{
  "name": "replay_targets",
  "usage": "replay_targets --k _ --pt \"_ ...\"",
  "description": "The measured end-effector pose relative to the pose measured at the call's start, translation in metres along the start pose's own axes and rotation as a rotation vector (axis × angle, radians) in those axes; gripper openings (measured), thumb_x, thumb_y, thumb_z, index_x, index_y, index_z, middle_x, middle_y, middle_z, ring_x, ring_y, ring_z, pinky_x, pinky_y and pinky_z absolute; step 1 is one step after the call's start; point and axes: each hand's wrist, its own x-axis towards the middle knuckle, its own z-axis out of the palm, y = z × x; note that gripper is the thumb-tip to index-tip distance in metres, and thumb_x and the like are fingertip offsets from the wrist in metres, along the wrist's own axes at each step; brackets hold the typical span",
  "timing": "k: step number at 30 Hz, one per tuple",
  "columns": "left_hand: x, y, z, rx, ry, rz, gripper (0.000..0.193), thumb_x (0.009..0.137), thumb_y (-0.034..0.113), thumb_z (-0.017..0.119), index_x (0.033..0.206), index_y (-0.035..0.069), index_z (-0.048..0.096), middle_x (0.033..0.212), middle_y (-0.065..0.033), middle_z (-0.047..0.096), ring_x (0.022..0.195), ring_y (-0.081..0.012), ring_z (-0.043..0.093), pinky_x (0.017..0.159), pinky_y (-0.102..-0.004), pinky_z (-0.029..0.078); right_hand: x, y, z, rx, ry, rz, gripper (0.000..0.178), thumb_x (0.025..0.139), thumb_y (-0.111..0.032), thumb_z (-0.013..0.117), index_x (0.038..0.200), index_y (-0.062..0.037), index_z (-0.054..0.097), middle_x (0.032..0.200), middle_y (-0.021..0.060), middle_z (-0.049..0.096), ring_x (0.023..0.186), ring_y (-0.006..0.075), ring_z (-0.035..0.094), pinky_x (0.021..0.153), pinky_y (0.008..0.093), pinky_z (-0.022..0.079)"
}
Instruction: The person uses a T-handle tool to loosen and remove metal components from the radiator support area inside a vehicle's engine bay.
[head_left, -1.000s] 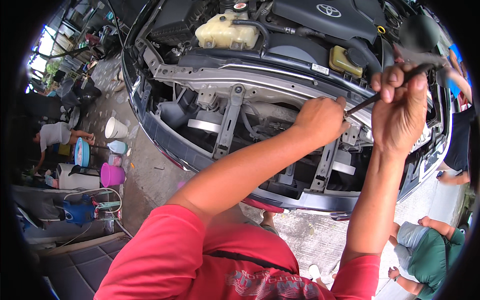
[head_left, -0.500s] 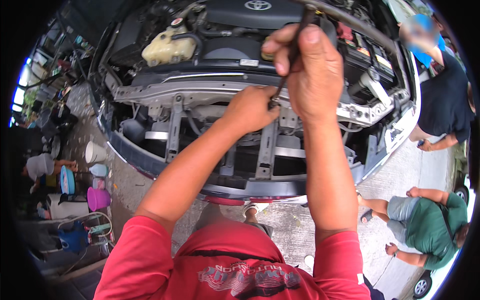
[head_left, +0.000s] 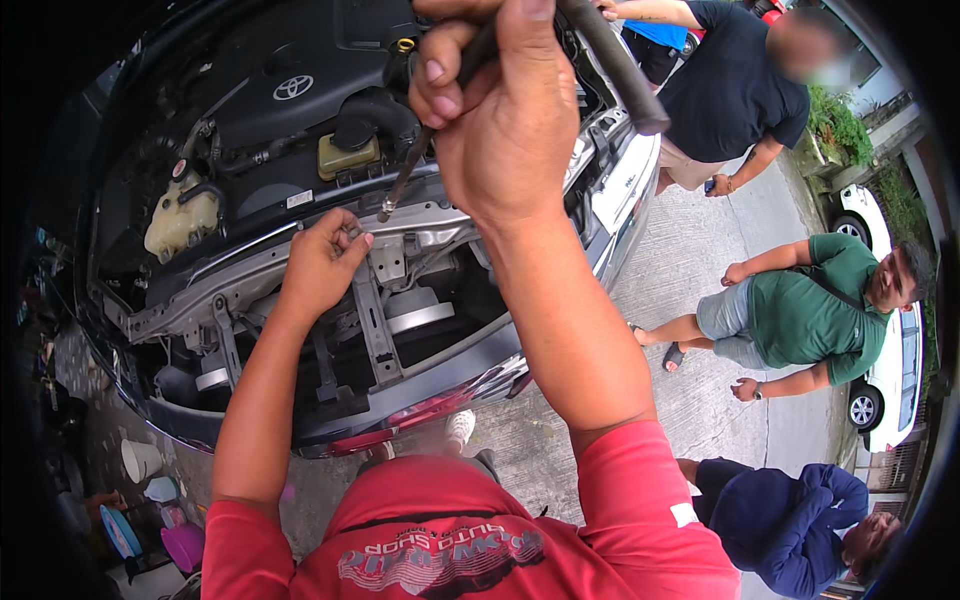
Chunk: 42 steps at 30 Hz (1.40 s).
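My right hand (head_left: 510, 130) grips a dark T-handle socket wrench (head_left: 402, 180), raised above the front of a car's open engine bay. The wrench's shaft slants down to the left, and its socket end hangs just above the grey metal crossmember (head_left: 432, 216). Part of its crossbar runs out of view at the top. Just left of the socket, apart from it, my left hand (head_left: 325, 255) is closed over the crossmember, thumb and fingertips pinched together. Whatever small thing is between them, I cannot make out.
A dark engine cover (head_left: 290, 90), a yellowish fluid tank (head_left: 182, 222) and a brake fluid reservoir (head_left: 348, 155) fill the bay. Several people stand at the right, including one in a green shirt (head_left: 815, 300). A white car (head_left: 890, 380) is parked behind them. Buckets (head_left: 183, 547) stand lower left.
My view has swung to the right. The wrench's socket has lifted off the crossmember, and my left hand has come away from the socket into a pinch beside it.
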Motion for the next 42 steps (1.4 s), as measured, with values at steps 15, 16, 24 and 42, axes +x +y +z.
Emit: replay_targets --k 15,16,24,42 --pt "0.056 0.131 0.158 -0.848 -0.621 -0.373 0.026 0.100 0.018 0.067 0.119 0.002 0.072 0.084 0.0054 0.055 0.067 -0.0046 0.044 0.053 -0.0197 0.033 -0.082 -0.086 -0.176 -0.312 0.350 -0.160 0.043 0.110 -0.035 0.053 0.109 0.0061 0.066 0.069 0.0027 0.051 0.059 0.0093 0.043 0.055 0.0243 0.035" --pt "0.060 0.139 0.167 -0.722 -0.630 -0.277 0.024 0.098 0.018 0.069 0.116 0.003 0.074 0.081 0.0061 0.055 0.065 -0.0041 0.043 0.054 -0.0199 0.033 -0.082 -0.088 -0.177 -0.322 0.334 -0.168 0.043 0.111 -0.035 0.053 0.109 0.0060 0.066 0.069 0.0027 0.051 0.059 0.0091 0.043 0.055 0.0242 0.035" --pt "0.077 0.168 0.204 0.145 -0.604 0.335 0.033 0.092 0.029 0.073 0.106 -0.001 0.075 0.090 -0.0254 0.073 0.086 -0.0404 0.072 0.081 -0.0479 0.055 -0.080 -0.083 -0.166 -0.471 0.282 -0.146 0.044 0.112 -0.034 0.050 0.109 0.0061 0.068 0.069 0.0017 0.051 0.059 0.0063 0.041 0.054 0.0221 0.032" --pt "0.098 0.159 0.218 0.090 -0.721 0.419 0.037 0.094 0.032 0.065 0.096 -0.004 0.073 0.092 -0.0272 0.073 0.090 -0.0426 0.072 0.081 -0.0491 0.055 -0.068 -0.082 -0.150 -0.881 0.355 -0.058 0.037 0.115 -0.027 0.043 0.124 0.0045 0.061 0.082 0.0071 0.062 0.068 0.0077 0.049 0.058 0.0228 0.040"
